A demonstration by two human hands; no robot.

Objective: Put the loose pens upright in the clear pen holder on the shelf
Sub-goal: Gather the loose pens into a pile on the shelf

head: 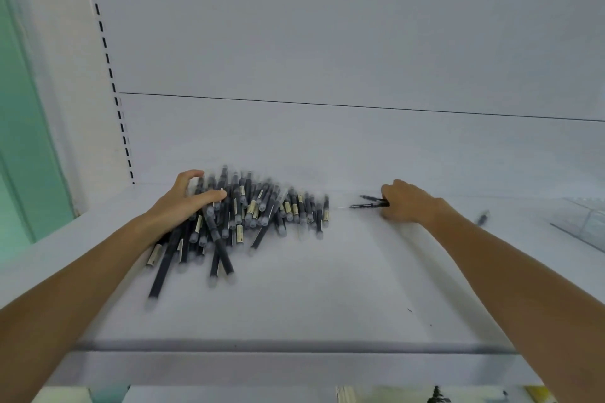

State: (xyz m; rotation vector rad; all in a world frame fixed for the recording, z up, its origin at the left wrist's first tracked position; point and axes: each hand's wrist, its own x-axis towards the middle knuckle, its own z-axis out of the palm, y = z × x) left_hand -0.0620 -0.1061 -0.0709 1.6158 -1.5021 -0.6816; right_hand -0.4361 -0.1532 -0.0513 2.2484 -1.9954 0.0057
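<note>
On the white shelf (327,288) our left hand (183,203) curls over the pile of pens (262,209). Our right hand (407,204) grips what seem, through blur, two dark pens (368,202).

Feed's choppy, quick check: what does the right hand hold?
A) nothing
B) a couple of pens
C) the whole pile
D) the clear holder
B: the right hand pinches a couple of pens, apart from the pile the left hand grips.

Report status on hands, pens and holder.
Left hand clasps the pen pile. Right hand grips two pens. Clear holder at far right, partly out of frame. Stray pen lies between right hand and holder.
</note>
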